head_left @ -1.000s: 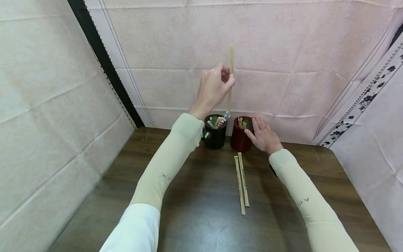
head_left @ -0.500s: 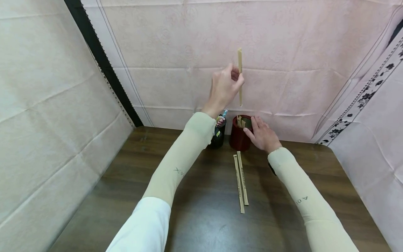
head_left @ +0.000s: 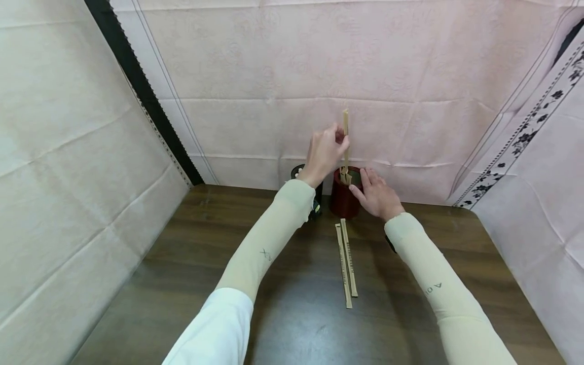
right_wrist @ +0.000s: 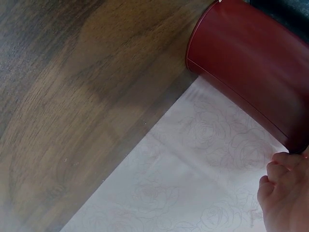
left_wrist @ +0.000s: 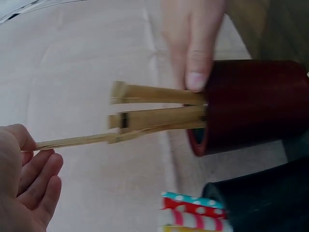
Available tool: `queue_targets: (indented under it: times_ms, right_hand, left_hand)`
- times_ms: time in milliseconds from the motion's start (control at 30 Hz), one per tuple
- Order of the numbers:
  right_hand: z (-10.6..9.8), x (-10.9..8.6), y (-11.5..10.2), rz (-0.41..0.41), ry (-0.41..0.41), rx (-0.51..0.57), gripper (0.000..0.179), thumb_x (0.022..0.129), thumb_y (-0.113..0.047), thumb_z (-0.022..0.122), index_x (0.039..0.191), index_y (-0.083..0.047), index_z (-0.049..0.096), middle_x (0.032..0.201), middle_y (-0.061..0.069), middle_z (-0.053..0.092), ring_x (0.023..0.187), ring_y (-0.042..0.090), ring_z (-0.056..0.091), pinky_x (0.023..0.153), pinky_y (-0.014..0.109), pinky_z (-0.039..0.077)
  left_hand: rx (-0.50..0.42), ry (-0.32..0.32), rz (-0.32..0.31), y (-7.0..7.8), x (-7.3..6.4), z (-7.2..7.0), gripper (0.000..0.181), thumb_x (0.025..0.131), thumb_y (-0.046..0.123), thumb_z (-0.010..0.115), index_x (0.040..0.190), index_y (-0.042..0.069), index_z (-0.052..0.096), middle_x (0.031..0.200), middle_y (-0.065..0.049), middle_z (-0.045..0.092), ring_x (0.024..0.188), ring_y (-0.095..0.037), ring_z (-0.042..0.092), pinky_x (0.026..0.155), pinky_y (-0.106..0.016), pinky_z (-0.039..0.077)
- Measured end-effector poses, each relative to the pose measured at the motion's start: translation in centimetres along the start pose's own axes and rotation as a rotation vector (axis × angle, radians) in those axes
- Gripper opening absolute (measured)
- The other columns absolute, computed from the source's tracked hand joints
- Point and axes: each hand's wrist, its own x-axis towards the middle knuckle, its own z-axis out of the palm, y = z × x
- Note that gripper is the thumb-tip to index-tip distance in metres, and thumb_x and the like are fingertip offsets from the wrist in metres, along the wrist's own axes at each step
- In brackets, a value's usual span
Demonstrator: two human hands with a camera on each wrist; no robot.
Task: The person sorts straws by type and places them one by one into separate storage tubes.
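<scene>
My left hand [head_left: 323, 154] pinches a slim stick in a tan paper wrapper [head_left: 345, 120] and holds it upright over the dark red cylindrical holder [head_left: 342, 203]. In the left wrist view, the lower end of the wrapped stick [left_wrist: 72, 141] meets the tops of other paper-wrapped sticks [left_wrist: 164, 117] standing in that holder. My right hand [head_left: 379, 196] rests with its fingers at the right side of the holder's rim; the thumb shows at the rim in the left wrist view. The right wrist view has the holder's red wall [right_wrist: 251, 63] with curled fingertips [right_wrist: 280, 169] near its rim.
Left of the red holder stands a black holder [left_wrist: 270, 198], mostly behind my left forearm in the head view. It contains colourful patterned paper straws [left_wrist: 193, 217]. Two wrapped sticks [head_left: 345, 263] lie on the wooden table [head_left: 283, 314] in front. A cloth-covered wall [head_left: 255, 66] rises close behind.
My left hand has moved right from above the black holder, then down, bringing the wrapped stick to the red holder's mouth. The right hand stays at the rim.
</scene>
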Motion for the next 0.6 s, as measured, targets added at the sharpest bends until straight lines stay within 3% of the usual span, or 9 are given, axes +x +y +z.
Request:
queue_targets:
  times_ms: [167, 233, 367, 600]
  right_hand:
    - [0.0, 0.1, -0.2, -0.003, 0.002, 0.013, 0.091, 0.11, -0.067, 0.017, 0.168, 0.002, 0.008, 0.176, 0.027, 0.008, 0.163, 0.046, 0.014, 0.13, 0.061, 0.022]
    - [0.0, 0.1, -0.2, -0.003, -0.003, 0.017, 0.091, 0.11, -0.067, 0.017, 0.168, 0.003, 0.007, 0.176, 0.027, 0.008, 0.163, 0.047, 0.014, 0.13, 0.062, 0.023]
    - [-0.1, 0.1, -0.3, 0.0, -0.007, 0.025, 0.091, 0.11, -0.066, 0.018, 0.168, 0.003, 0.006, 0.176, 0.027, 0.007, 0.162, 0.048, 0.013, 0.13, 0.063, 0.022]
    - [-0.1, 0.0, 0.0, -0.001, -0.01, 0.021, 0.093, 0.109, -0.068, 0.017, 0.168, 0.002, 0.005, 0.176, 0.027, 0.005, 0.164, 0.044, 0.009, 0.132, 0.06, 0.018]
  left_hand:
    - [0.026, -0.156, -0.084, -0.7, -0.7, 0.4, 0.032, 0.105, 0.031, 0.064, 0.121, 0.004, 0.069, 0.118, -0.01, 0.077, 0.107, -0.02, 0.074, 0.094, -0.029, 0.06]
    - [0.012, -0.189, -0.12, -0.9, -0.9, 0.1, 0.041, 0.104, 0.037, 0.066, 0.127, 0.003, 0.067, 0.123, -0.011, 0.075, 0.112, -0.022, 0.072, 0.097, -0.032, 0.06]
    - [-0.011, -0.202, -0.167, -0.6, -0.9, -1.2, 0.05, 0.102, 0.041, 0.067, 0.134, 0.003, 0.065, 0.129, -0.009, 0.073, 0.117, -0.02, 0.07, 0.101, -0.032, 0.058]
    - [0.035, -0.198, -0.15, 0.4, -0.9, -3.7, 0.044, 0.101, 0.037, 0.069, 0.128, 0.002, 0.067, 0.122, -0.01, 0.075, 0.112, -0.02, 0.072, 0.097, -0.03, 0.06]
